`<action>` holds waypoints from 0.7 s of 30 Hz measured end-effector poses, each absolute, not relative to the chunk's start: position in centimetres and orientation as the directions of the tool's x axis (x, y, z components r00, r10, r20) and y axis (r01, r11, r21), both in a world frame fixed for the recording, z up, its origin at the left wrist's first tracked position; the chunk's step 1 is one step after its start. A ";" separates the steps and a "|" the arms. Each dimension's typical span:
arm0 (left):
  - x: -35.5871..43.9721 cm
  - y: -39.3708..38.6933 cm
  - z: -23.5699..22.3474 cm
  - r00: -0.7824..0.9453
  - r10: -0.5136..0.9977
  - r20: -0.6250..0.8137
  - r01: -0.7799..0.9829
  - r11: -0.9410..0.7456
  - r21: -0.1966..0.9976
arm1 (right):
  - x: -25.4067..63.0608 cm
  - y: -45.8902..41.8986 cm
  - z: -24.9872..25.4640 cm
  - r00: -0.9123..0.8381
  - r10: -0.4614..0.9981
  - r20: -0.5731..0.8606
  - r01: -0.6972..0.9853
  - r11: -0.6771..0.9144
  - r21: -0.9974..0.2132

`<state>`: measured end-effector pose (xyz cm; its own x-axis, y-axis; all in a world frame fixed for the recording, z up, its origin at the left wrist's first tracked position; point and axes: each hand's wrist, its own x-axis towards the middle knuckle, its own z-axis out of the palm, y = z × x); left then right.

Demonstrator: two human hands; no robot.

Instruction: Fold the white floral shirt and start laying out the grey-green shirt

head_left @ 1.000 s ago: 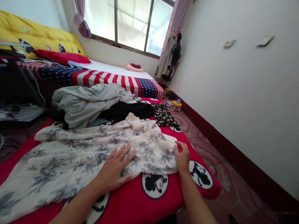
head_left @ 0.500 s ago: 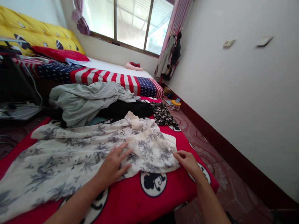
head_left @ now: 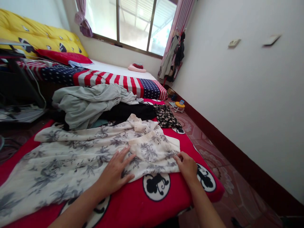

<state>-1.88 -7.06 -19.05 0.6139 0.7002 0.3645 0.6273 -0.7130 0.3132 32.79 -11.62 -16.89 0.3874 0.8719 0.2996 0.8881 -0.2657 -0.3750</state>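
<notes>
lower centre: left hand [head_left: 116, 174] flat, spread on dress [head_left: 78, 158]; right hand [head_left: 187, 166] pinches its hem. thin, limp, probably slippery; grip by edges.

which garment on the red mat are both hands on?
The white sheer dress with grey floral print, spread flat nearest the person: left hand flat on it, right hand at its edge. The grey, black and dark floral garments lie untouched behind.

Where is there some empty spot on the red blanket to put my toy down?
The red blanket is bare along its near edge, below the flowery white dress and between the left hand and right hand. The right corner past the right hand is free too. Behind the dress it is crowded: a grey garment, black clothes and a dark flowered cloth.
</notes>
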 end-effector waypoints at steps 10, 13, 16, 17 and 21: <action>3.0 -3.2 -15.6 0.395 0.813 0.428 0.623 -0.579 0.526 | 33.3 -12.2 -18.6 0.446 0.854 0.269 0.605 -0.066 -0.794; 6.6 -1.2 -15.0 0.418 0.868 0.266 0.703 -0.495 0.511 | 33.3 -12.5 -19.0 0.441 0.852 0.281 0.566 -0.020 -0.824; 9.1 0.3 -14.9 0.395 0.904 0.164 0.770 -0.423 0.477 | 33.2 -12.6 -18.9 0.408 0.867 0.286 0.592 -0.012 -0.806; 9.7 0.6 -14.9 0.373 0.914 0.161 0.787 -0.403 0.467 | 33.2 -12.6 -18.9 0.396 0.872 0.287 0.605 -0.013 -0.797; 10.5 0.9 -14.6 0.312 0.936 0.164 0.815 -0.352 0.460 | 33.3 -12.5 -19.0 0.381 0.879 0.286 0.635 -0.025 -0.772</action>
<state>10.52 0.86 -14.64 0.3121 0.9358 0.1641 0.8151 -0.3524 0.4597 33.28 -12.53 -19.00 0.3809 0.8794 0.2856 0.6355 -0.0247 -0.7717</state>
